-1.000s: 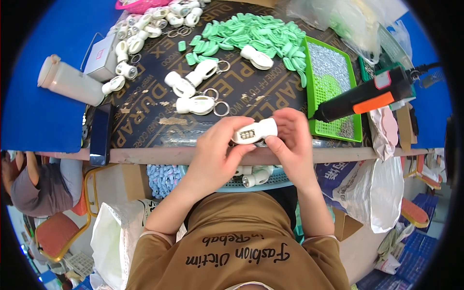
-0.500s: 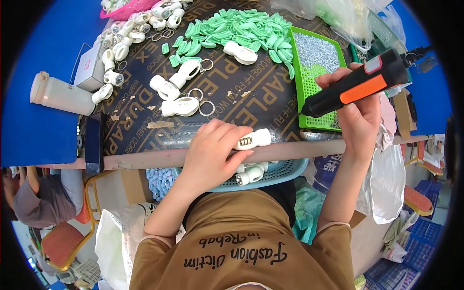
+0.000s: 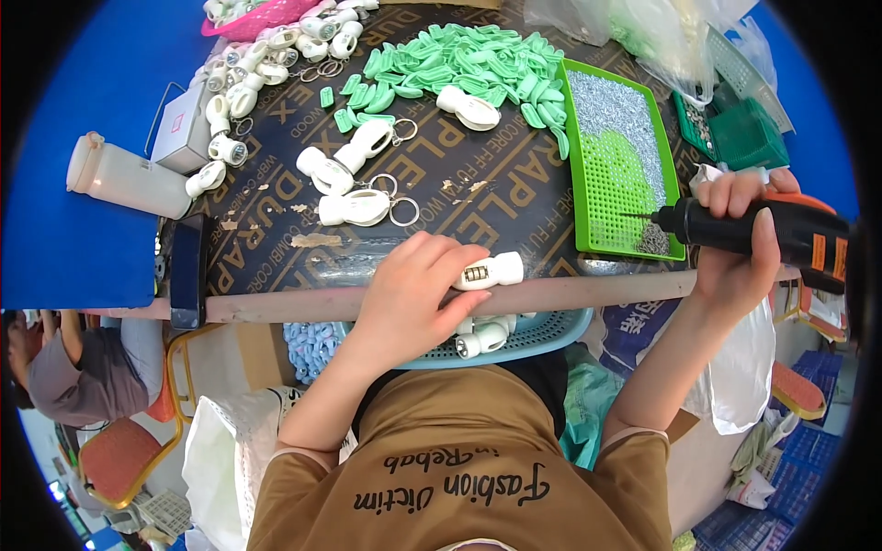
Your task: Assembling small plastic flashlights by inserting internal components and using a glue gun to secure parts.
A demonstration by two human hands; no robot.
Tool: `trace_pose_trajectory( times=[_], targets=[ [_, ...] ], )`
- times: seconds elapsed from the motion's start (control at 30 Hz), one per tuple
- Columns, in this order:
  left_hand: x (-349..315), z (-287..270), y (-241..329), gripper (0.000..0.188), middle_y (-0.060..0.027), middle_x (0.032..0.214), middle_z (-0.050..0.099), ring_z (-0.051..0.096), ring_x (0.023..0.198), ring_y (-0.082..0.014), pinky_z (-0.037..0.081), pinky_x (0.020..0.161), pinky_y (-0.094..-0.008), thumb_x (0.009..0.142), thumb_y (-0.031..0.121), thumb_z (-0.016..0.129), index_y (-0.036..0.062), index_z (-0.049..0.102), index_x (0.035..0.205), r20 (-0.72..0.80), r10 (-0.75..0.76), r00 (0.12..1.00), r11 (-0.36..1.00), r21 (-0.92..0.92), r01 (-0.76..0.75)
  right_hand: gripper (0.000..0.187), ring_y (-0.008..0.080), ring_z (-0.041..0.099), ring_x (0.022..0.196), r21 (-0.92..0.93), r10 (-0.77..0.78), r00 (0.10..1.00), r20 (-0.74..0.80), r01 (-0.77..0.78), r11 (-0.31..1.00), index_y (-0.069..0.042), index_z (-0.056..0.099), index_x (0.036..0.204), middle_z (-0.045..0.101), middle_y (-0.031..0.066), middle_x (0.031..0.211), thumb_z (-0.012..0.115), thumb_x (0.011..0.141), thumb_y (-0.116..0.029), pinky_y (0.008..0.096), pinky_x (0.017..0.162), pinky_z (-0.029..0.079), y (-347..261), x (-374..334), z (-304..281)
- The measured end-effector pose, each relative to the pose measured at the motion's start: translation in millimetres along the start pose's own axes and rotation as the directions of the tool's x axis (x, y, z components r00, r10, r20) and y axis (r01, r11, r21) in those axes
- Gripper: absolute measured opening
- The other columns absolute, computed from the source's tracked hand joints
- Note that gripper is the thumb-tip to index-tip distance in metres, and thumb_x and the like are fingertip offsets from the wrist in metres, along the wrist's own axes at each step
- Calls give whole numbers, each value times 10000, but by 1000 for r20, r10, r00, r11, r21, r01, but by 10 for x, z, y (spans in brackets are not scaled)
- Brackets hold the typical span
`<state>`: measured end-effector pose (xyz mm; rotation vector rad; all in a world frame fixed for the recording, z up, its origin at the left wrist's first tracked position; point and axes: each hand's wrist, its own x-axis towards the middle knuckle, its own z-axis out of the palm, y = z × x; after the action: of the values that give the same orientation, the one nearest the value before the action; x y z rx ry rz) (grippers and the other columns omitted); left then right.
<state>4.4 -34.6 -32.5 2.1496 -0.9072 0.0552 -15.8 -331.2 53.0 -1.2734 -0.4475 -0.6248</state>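
Observation:
Between the thumb and fingers of my left hand (image 3: 418, 292) is a small white flashlight (image 3: 493, 271), held at the table's front edge with its battery slot facing up. My right hand (image 3: 742, 225) is wrapped round a black and orange electric screwdriver (image 3: 712, 225). Its thin bit points left, over the bright green tray (image 3: 581, 184) that holds many small silvery screws (image 3: 620, 106). Beyond my left hand lie several white flashlights with key rings (image 3: 354, 208). Another white flashlight (image 3: 470, 110) rests against a heap of light green plastic covers (image 3: 478, 60).
At the left stand a white bottle (image 3: 129, 174), a small white box (image 3: 180, 129) and a dark phone (image 3: 189, 271). More flashlights (image 3: 241, 92) pile up near a pink basket (image 3: 266, 20). A blue basket (image 3: 542, 332) sits below the table edge. Clear plastic bags (image 3: 634, 37) lie far right.
My right hand has swung the screwdriver outward to the right and turned it, so its bit now lies over the green tray. My left hand keeps its hold on the flashlight.

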Motion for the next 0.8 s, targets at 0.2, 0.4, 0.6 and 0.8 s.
trace_pose_trajectory(
  times=[0.2,0.4,0.6,0.8],
  targets=[
    [-20,-8,16,406,-83,998,640,570,956,-282,452,816,-388,741,216,759,78,644,1106,-71,12,997,999,39,-9,476,178,484,633,-22,-62,997,-47,61,998,-61,389,1310,498,67,746,561,932,-294,380,703,434,34,-104,110],
    [7,-24,10,377,-70,1010,629,561,973,-263,415,836,-372,755,192,739,87,644,1104,-11,55,998,997,59,-54,549,160,464,634,69,-69,996,-49,73,995,-97,378,1331,490,52,753,523,949,-464,338,640,373,-1,-187,96],
    [-15,-42,3,387,-78,1055,610,546,1007,-275,416,872,-392,760,207,740,83,640,1113,24,33,999,998,51,-35,627,164,476,646,27,-72,997,9,71,997,-91,379,1326,491,52,757,558,916,-530,324,626,392,68,-254,198],
    [350,-294,30,317,-112,1064,572,539,978,-303,455,845,-399,788,159,707,67,639,1084,-16,202,979,976,92,-200,833,187,510,615,40,-70,997,-33,71,997,-50,382,1274,519,73,734,595,797,-698,334,609,429,31,-285,257]
  ],
)
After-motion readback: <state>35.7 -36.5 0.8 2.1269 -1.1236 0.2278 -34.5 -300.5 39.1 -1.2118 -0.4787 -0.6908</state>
